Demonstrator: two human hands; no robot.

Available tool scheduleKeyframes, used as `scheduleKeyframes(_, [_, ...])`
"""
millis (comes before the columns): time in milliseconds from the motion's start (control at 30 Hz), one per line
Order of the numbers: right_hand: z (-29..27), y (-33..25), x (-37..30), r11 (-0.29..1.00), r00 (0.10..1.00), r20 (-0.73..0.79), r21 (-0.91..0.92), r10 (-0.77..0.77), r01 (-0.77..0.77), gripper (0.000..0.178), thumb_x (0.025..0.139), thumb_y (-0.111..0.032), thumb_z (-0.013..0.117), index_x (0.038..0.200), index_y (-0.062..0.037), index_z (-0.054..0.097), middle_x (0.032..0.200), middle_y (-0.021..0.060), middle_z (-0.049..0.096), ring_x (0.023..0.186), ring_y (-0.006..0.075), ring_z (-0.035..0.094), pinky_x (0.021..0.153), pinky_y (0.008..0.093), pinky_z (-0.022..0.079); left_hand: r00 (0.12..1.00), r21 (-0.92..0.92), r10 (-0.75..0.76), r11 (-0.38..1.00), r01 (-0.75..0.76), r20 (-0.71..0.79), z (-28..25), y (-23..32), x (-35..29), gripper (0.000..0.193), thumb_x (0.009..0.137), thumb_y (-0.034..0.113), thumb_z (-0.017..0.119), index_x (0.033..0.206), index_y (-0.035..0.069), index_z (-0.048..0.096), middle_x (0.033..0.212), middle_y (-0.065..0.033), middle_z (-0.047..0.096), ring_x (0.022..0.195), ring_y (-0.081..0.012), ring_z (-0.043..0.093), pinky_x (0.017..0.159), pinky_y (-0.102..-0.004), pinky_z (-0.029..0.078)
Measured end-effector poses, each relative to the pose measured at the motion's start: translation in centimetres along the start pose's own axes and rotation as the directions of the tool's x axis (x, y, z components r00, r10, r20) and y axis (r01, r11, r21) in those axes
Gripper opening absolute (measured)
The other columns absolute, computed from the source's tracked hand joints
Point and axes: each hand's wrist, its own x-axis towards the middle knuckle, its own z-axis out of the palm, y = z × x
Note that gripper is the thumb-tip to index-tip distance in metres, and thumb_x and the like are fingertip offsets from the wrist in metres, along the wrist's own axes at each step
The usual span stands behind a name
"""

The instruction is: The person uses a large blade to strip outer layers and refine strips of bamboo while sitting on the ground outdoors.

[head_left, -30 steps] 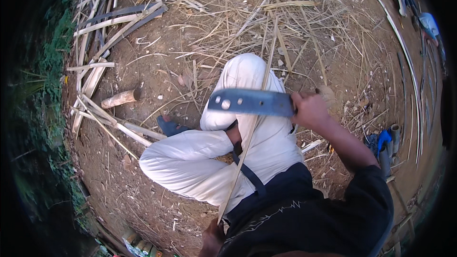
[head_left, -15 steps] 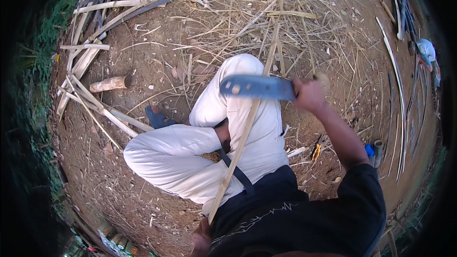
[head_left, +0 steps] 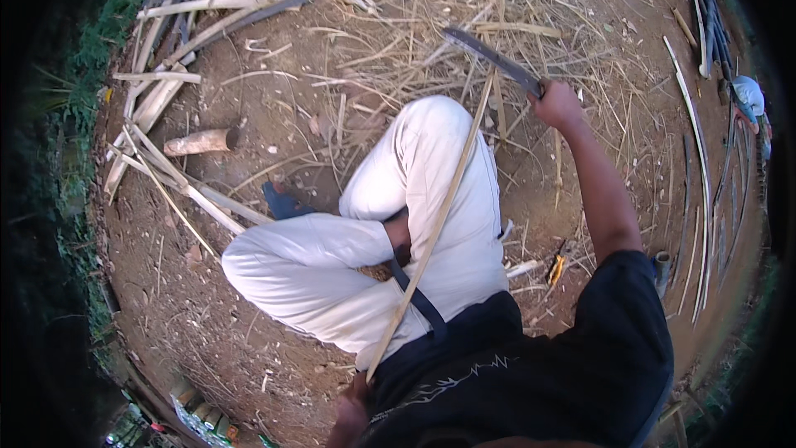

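My right hand (head_left: 557,106) is closed round the handle of a large knife (head_left: 495,60), its broad dark blade seen almost edge-on. The blade points to the far left, beyond my raised right knee, above the far part of a long thin bamboo strip (head_left: 439,236). Whether the blade touches the strip, I cannot tell. The strip runs slantwise over my right thigh and the dark strap at my lap. At my left hip, my left hand (head_left: 352,409) grips its near end, with the fingers partly hidden.
Thin shavings (head_left: 398,58) litter the dirt ahead. Split bamboo slats (head_left: 157,104) are heaped at the left, near a short log (head_left: 199,142). Orange-handled pliers (head_left: 556,269) lie right of my thigh, close to a grey tube (head_left: 661,272). Long strips (head_left: 692,124) lie farther right.
My right hand has moved the knife forward, away from my thigh to beyond the knee, and its blade has turned from flat-on to edge-on. My left hand keeps hold of the strip.
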Motion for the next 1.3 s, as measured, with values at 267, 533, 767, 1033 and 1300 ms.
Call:
scheduleKeyframes(267, [0.3,-2.4,-2.3,0.942,0.957,0.143,-0.192,-0.251,0.275,0.032,0.079,-0.034,0.072,0.099,-0.0086,0.068,0.085,0.0198,0.071,0.082,0.0399,0.069,0.077,0.0476,0.055,0.998,-0.008,-0.051,0.999,0.051,0.029,-0.9,0.7,-1.1,0.028,0.099,0.025,0.054,0.123,0.011,0.056,0.087,-0.0247,0.068,0.077,-0.0471,0.066,0.065,-0.0555,0.051])
scheduleKeyframes(533, [0.3,1.4,0.9,0.982,0.986,-0.04,0.11,0.16,-0.155,0.039,0.085,-0.036,0.069,0.095,0.0015,0.069,0.086,0.0249,0.069,0.083,0.0422,0.068,0.078,0.0482,0.054,0.994,-0.358,0.053,0.934,-0.015,0.097,-1.4,-2.1,-0.4,0.031,0.103,0.033,0.05,0.116,0.006,0.056,0.076,-0.0142,0.066,0.065,-0.0266,0.065,0.059,-0.0412,0.049])
scheduleKeyframes(767, [0.6,-4.2,-11.0,0.92,0.995,0.037,0.38,0.091,-0.098,0.034,0.079,-0.03,0.072,0.092,0.0006,0.067,0.078,0.0215,0.069,0.076,0.0399,0.068,0.07,0.0488,0.054,0.91,-0.704,0.069,0.658,0.267,0.41,-7.9,5.7,4.3,0.042,0.103,0.048,0.046,0.107,0.009,0.057,0.078,-0.0015,0.057,0.064,-0.0137,0.053,0.059,-0.0293,0.043])
scheduleKeyframes(1033, [0.2,-9.3,-25.0,0.792,0.809,0.064,0.26,-0.585,0.552,0.033,0.063,-0.023,0.074,0.086,-0.0067,0.057,0.075,0.0115,0.064,0.069,0.0305,0.067,0.065,0.0421,0.053,0.782,-0.703,0.122,0.537,0.466,0.611,-10.1,8.3,10.4,0.044,0.103,0.049,0.043,0.094,0.008,0.052,0.078,-0.0044,0.056,0.052,-0.015,0.054,0.048,-0.0285,0.044])
scheduleKeyframes(1300, [-0.1,-10.7,-27.7,0.717,0.745,-0.024,0.253,-0.667,0.65,0.034,0.059,-0.021,0.073,0.085,-0.0065,0.057,0.073,0.0111,0.062,0.068,0.0304,0.065,0.066,0.0416,0.052,0.984,-0.223,0.175,0.96,-0.166,0.021,-6.1,10.2,10.0,0.06,0.103,0.058,0.032,0.081,0.005,0.05,0.055,-0.0048,0.044,0.04,-0.0157,0.045,0.039,-0.029,0.038])
